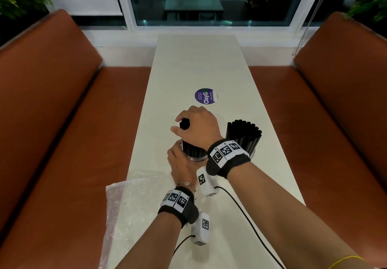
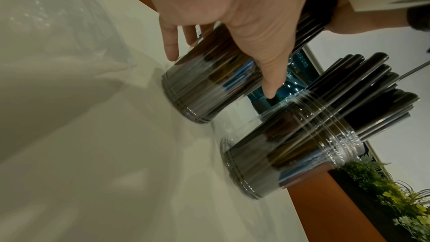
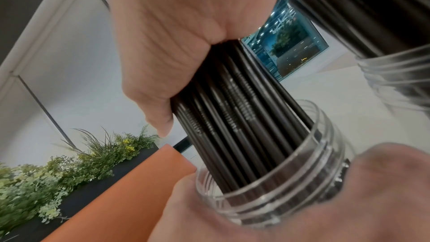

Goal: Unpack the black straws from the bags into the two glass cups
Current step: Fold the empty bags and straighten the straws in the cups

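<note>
A clear glass cup [image 1: 193, 156] [image 2: 204, 84] [image 3: 279, 198] stands on the white table [image 1: 209, 65]. My left hand [image 1: 180, 165] [image 2: 232, 30] [image 3: 267, 224] wraps round its side. My right hand [image 1: 196, 125] [image 3: 177, 47] grips the top of a bundle of black straws [image 1: 184, 123] [image 3: 235, 117] whose lower ends stand inside this cup. A second glass cup [image 1: 251, 153] [image 2: 288, 155] [image 3: 395, 78], packed with upright black straws [image 1: 244, 134] [image 2: 377, 89], stands just to the right. An empty clear plastic bag [image 1: 129, 201] [image 2: 53, 30] lies at the table's near left edge.
A round purple sticker [image 1: 205, 96] sits mid-table beyond the cups. Orange bench seats [image 1: 62, 122] flank the table on both sides. Green plants [image 3: 58, 168] [image 2: 395, 203] stand behind the benches. Black cables [image 1: 247, 220] trail from the wrist cameras over the near table.
</note>
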{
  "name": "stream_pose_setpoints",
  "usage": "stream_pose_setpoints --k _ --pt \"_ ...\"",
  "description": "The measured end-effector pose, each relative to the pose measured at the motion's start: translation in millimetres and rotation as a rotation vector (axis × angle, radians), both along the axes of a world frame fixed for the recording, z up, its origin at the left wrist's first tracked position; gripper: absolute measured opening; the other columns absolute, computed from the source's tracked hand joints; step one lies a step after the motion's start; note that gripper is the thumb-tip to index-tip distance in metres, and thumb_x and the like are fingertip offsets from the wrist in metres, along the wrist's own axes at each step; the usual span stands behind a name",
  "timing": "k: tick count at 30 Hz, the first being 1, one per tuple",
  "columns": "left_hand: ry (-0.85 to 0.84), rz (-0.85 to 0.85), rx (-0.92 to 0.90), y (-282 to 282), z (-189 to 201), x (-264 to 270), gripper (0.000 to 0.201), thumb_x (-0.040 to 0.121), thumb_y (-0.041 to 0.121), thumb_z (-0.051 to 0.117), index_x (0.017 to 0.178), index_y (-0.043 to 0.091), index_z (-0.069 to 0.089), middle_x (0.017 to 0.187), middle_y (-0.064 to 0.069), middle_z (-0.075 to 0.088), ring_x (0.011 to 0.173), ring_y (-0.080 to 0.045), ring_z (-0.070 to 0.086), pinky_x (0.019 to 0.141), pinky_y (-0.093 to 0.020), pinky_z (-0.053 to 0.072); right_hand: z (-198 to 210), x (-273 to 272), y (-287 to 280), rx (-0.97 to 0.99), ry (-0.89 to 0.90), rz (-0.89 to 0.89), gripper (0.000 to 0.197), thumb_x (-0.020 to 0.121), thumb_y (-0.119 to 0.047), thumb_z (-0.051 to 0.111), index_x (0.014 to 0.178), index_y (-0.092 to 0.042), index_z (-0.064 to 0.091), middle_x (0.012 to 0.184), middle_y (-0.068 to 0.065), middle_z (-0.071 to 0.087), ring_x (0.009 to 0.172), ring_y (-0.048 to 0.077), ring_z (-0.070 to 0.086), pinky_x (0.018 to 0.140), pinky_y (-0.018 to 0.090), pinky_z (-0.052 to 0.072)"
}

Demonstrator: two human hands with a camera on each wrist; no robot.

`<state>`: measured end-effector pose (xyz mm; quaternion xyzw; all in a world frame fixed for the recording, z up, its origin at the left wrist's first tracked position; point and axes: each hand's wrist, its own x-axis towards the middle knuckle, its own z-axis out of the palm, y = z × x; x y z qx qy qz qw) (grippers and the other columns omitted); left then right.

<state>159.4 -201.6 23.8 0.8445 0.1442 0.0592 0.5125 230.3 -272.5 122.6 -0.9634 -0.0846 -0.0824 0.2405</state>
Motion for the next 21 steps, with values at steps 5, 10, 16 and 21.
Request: stream_pose_setpoints --k 5,10,16,21 --pt "0.018 0.007 -0.025 0 -2 2 0.107 0.057 0.020 0.103 0.146 0.001 0.047 0.137 -0.020 0.053 0.131 -0.037 0.050 0.084 -0.033 0.040 1 -1 -1 0.005 0.011 -0.009 0.034 0.085 -0.057 0.072 0.109 -0.034 0.077 0.107 -0.004 0.072 0.103 0.022 0.064 0.087 0.036 0.051" --pt "0.029 0.016 -0.049 3 -4 1 0.107 0.058 0.024 0.101 0.148 0.009 0.046 0.140 -0.014 0.051 0.132 -0.033 0.050 0.083 -0.035 0.043 4 -2 0 0.013 0.017 -0.009 0.039 0.083 -0.061 0.073 0.111 -0.034 0.077 0.109 -0.004 0.072 0.104 0.021 0.063 0.091 0.036 0.051" --pt "0.008 0.037 -0.028 4 -3 0 0.104 0.066 0.023 0.098 0.153 0.015 0.042 0.145 -0.010 0.050 0.134 -0.029 0.052 0.087 -0.043 0.054 17 -2 0 0.064 -0.024 -0.013 0.046 0.080 -0.068 0.073 0.111 -0.035 0.078 0.110 -0.007 0.074 0.107 0.020 0.065 0.094 0.039 0.054" --pt "0.011 0.023 -0.033 2 2 0 0.077 0.087 0.015 0.078 0.153 0.023 0.040 0.149 -0.003 0.049 0.128 -0.026 0.059 0.081 -0.037 0.049 38 -1 -6 0.155 -0.043 -0.012 0.045 0.084 -0.070 0.070 0.114 -0.036 0.076 0.119 -0.009 0.072 0.119 0.016 0.062 0.096 0.040 0.055"
